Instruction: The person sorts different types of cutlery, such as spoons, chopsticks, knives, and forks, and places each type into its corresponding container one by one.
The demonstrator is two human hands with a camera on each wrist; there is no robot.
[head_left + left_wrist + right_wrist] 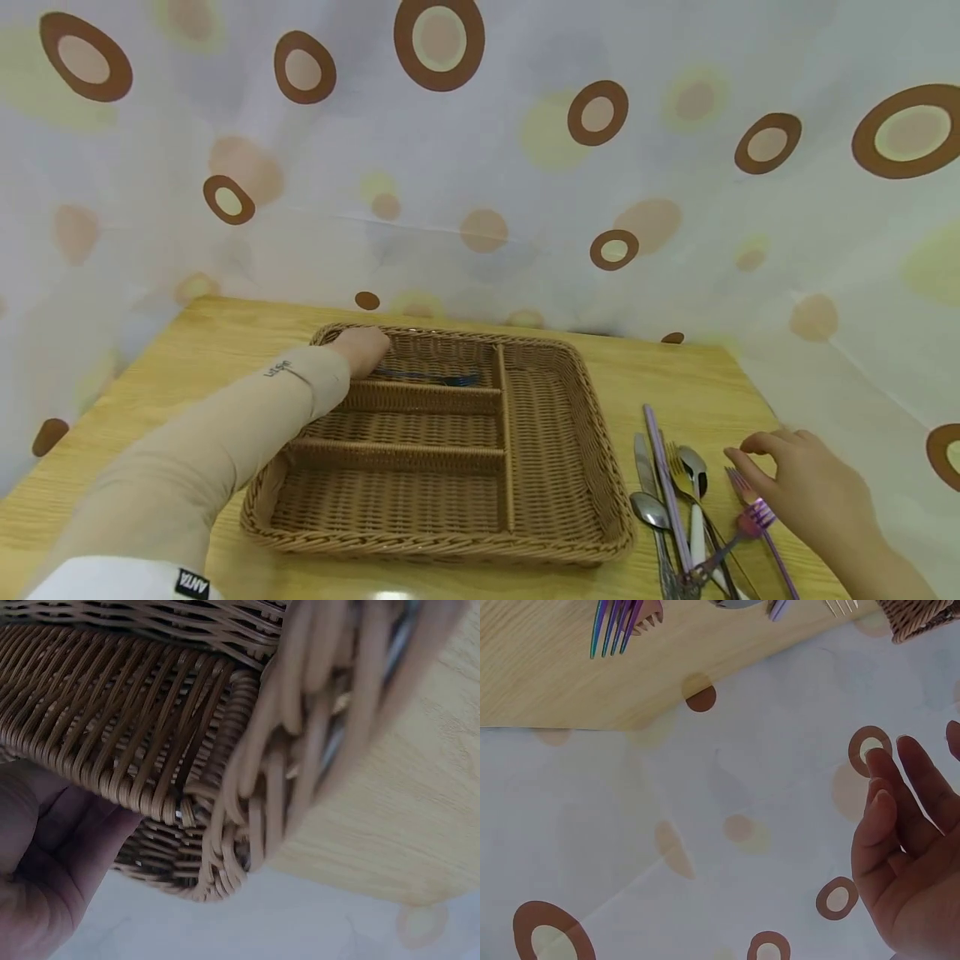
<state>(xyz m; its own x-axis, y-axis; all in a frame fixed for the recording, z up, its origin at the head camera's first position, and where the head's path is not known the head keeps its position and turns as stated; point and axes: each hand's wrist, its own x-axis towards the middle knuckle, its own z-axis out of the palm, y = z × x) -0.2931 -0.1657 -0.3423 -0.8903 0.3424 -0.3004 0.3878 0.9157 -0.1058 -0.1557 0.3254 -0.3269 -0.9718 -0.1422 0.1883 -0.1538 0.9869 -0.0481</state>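
Observation:
My left hand (363, 348) reaches into the back-left compartment of a wicker cutlery basket (558, 546). A blue fork (459, 380) lies along that compartment, its handle end close to my hand. In the left wrist view, a woven divider (97, 742) covers the left fingertips, so whether they touch the fork is hidden. My right hand (810, 492) hovers above the table's right side with loosely bent fingers and holds nothing. Just left of it are a purple fork (756, 515) and another purple fork with a long handle (780, 567).
Beside the basket's right side lie a silver knife (643, 463), a lilac stick (670, 483), a gold fork (678, 475) and silver spoons (649, 510), overlapping in a pile. A spotted cloth (480, 167) hangs behind the wooden table (247, 329).

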